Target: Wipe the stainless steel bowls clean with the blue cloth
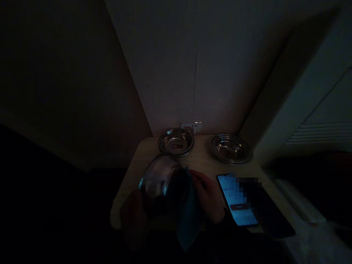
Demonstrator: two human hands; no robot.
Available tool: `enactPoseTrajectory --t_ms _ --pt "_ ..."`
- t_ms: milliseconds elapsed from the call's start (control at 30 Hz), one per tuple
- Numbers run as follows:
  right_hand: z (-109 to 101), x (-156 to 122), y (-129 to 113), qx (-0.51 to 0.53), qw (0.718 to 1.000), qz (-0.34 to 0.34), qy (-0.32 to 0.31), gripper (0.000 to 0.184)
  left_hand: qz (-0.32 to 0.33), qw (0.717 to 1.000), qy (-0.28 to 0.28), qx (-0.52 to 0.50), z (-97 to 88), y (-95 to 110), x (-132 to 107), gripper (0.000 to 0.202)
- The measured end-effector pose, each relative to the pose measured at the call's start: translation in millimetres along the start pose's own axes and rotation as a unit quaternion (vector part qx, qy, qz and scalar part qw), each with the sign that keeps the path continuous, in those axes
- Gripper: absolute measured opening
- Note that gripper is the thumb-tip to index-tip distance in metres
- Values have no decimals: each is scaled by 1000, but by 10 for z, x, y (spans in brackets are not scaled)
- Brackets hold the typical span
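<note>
A shiny metal bowl (158, 174) is held tilted above the front of the small table, its outer side facing up. My left hand (134, 212), dim in the low light, grips the bowl's left edge. My right hand (207, 194) is closed on a blue-green cloth (188, 220), pressed to the bowl's right side. The cloth hangs down below the bowl. Darkness hides the bowl's lower part and most of my left fingers.
Metal bowls (176, 141) with a dark label inside stand at the back left of the table (132, 172). Several nested metal bowls (231, 148) stand back right. A lit phone (238, 201) and a dark phone-like slab (271, 211) lie at right. A wall socket (191, 126) is behind.
</note>
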State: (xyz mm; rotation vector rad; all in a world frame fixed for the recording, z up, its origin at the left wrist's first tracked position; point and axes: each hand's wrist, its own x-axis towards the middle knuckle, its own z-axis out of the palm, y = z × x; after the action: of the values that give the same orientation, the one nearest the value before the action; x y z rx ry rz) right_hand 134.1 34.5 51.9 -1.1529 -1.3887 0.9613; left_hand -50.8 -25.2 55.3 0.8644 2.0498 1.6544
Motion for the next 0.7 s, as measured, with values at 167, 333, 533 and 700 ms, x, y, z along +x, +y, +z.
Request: enactPoseTrajectory --t_ms 167,333,533,700 --pt "-90 -83 -25 3 1000 12 23 23 -169 977 -16 -126 106 265 -22 40" --pt "-112 -136 -80 -30 998 -56 31 21 -217 956 -63 -186 157 386 -67 41" --pt "-11 -184 -243 -97 982 -161 17 25 -168 972 -81 -143 146 335 -100 43" --pt "68 -204 -298 -163 953 -253 18 27 -177 980 -44 -86 156 396 -145 46"
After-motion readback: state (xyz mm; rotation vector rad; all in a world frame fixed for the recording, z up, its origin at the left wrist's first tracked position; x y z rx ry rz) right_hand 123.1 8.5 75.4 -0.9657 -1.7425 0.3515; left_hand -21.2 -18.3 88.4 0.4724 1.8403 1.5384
